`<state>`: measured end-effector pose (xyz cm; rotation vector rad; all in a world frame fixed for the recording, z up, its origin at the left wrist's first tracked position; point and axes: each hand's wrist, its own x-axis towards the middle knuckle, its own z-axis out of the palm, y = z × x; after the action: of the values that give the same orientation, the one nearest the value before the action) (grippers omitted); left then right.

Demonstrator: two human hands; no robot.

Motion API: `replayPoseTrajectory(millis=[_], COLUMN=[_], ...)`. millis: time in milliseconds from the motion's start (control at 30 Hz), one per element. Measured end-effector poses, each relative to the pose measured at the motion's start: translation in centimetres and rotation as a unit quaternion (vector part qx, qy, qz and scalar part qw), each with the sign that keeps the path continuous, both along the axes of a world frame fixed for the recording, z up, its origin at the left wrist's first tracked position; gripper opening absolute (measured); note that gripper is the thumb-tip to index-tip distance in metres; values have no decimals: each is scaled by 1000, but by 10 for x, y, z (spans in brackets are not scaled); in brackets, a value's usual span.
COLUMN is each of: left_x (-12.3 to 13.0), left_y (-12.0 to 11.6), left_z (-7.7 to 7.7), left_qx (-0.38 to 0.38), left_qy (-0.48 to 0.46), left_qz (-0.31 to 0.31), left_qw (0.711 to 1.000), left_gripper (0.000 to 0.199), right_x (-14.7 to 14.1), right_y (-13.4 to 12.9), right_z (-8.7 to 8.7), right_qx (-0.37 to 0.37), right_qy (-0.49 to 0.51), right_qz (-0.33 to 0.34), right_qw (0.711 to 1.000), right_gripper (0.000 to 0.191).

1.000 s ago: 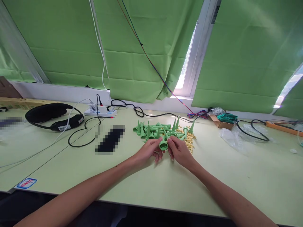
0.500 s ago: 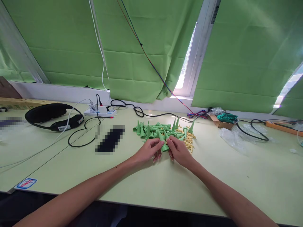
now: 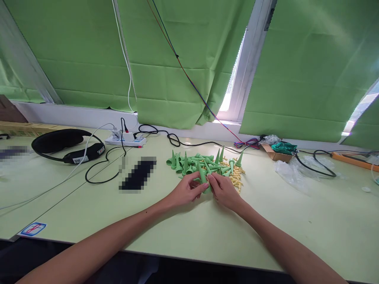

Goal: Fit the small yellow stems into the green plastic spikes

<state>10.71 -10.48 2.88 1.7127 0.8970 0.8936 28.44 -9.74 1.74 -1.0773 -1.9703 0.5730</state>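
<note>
My left hand (image 3: 189, 188) is closed around a green plastic cone-shaped nozzle (image 3: 202, 176), its tip pointing up and away from me and its wide base partly behind my thumb. Close beside it, my right hand (image 3: 224, 190) has thumb and fingertips pinched together at the nozzle's right side; what they hold is too small and covered to make out. Just beyond both hands lies a pile of similar green nozzles (image 3: 185, 162), some upright, some on their sides. Small yellow pegs (image 3: 237, 177) are scattered at the pile's right.
A black headband-like device (image 3: 84, 154) lies at the left, near a white power strip (image 3: 126, 138) with cables. A blurred dark object (image 3: 137, 174) rests left of the pile. At the right are an open cardboard box (image 3: 278, 152) and clear plastic bags (image 3: 291, 173).
My left thumb has shifted right and down across the green nozzle, now covering more of its base. My right hand has moved only slightly and stays pinched.
</note>
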Motion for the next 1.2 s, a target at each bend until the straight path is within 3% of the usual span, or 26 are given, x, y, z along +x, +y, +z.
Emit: replayPoseTrajectory(millis=[333, 600, 967, 1200], left_x=[2, 0, 0, 0], left_y=[1, 3, 2, 2], left_z=[-5, -6, -7, -6], left_qx=[112, 177, 202, 190], left_qy=[44, 82, 99, 92], left_qz=[53, 49, 29, 38], left_qw=[991, 980, 974, 977], left_gripper=[28, 23, 20, 19], right_x=[2, 2, 1, -3], right_y=[4, 5, 6, -1], right_z=[-4, -4, -4, 0], right_qx=[21, 21, -10, -45], right_qy=[-42, -35, -19, 42], right_qz=[-13, -12, -16, -15], right_qw=[999, 999, 1000, 998], right_gripper=[43, 45, 49, 56])
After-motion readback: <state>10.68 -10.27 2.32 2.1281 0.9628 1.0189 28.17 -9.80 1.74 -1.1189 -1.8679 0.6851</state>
